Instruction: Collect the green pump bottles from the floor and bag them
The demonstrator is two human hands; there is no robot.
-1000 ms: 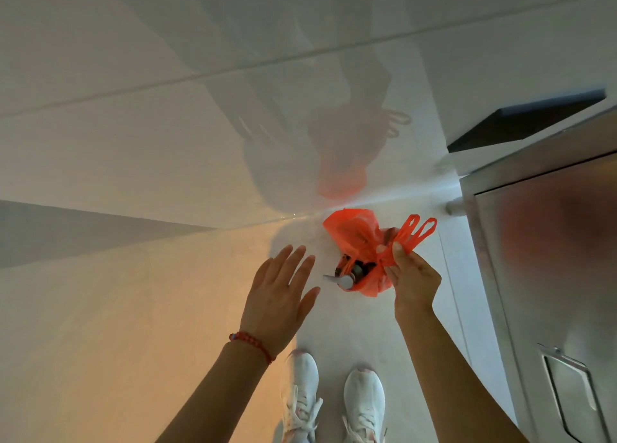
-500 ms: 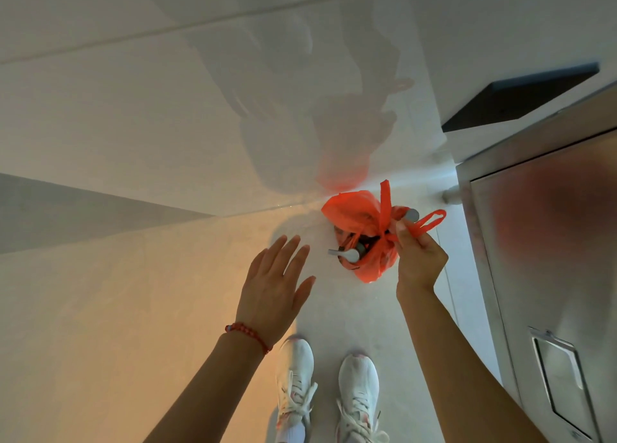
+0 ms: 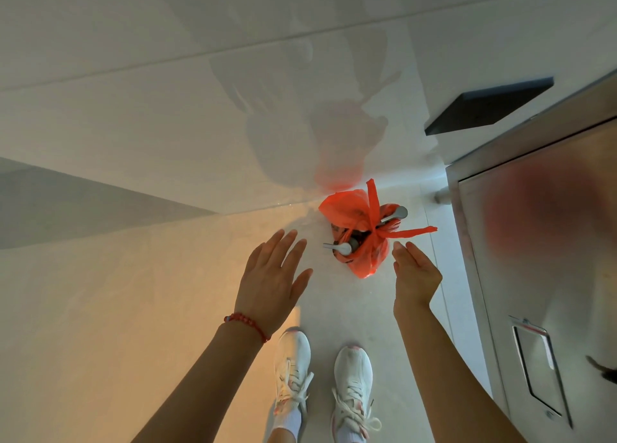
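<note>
Nearest, a pair of white sneakers (image 3: 322,376) stands on the pale floor (image 3: 100,309), toes pointing toward the wall. Just above them both bare hands hang in the air with nothing in them. The left hand (image 3: 272,279), with a red bead bracelet (image 3: 247,324) at its wrist, is flat with fingers spread and palm down. The right hand (image 3: 414,275) is loosely open, its fingers extended toward the bag and apart from it; neither hand touches anything.

Just beyond the hands sits the orange plastic bag (image 3: 362,232), resting on the floor close to the base of the glossy wall (image 3: 167,108). Its handles (image 3: 400,232) stick out loose, one upward and one toward the right, so the mouth seems gathered but not tied. Two grey pump heads (image 3: 340,247) poke out of the top, which puts the pump bottles inside the bag; their green bodies are hidden by the plastic. No bottle shows loose on the floor in view, so the bagging looks close to complete.

To the right stands a steel cabinet (image 3: 534,259), and beyond it a dark shelf (image 3: 487,105) juts from the wall. The wall mirrors the bag faintly.
</note>
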